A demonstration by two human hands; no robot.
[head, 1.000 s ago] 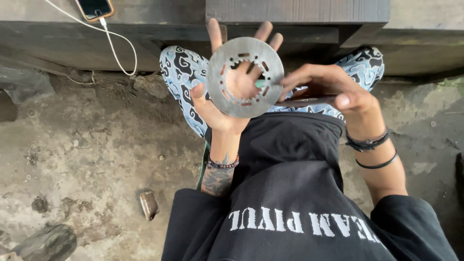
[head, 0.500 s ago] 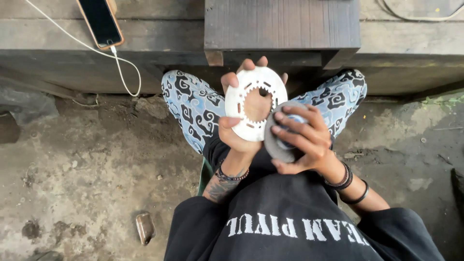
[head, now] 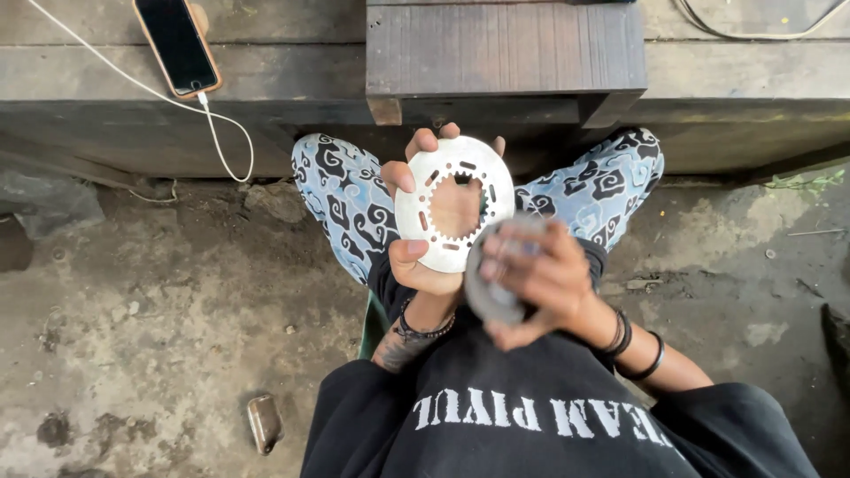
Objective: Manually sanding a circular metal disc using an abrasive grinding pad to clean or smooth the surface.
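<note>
My left hand (head: pixel 423 232) holds a flat round metal plate (head: pixel 425 226) upright over my lap; the plate has a toothed centre hole and a ring of slots. My fingers wrap its left edge and top, and my palm shows through the hole. My right hand (head: pixel 540 279) is just right of and below the plate, blurred, closed around a grey, rounded piece (head: pixel 489 296) that touches or overlaps the plate's lower right rim. What the grey piece is cannot be made out.
A dark wooden bench (head: pixel 505 53) stands ahead over my patterned-trousered knees (head: pixel 341 195). A phone (head: pixel 177 44) with a white cable (head: pixel 221 133) lies on the plank ledge at top left. A small brown object (head: pixel 265 423) rests on the dirt floor at lower left.
The view has tilted so the phone and bench sit lower in frame. The plate dropped closer to my lap. My right hand came from the plate's right side down to its lower rim, holding the grey piece.
</note>
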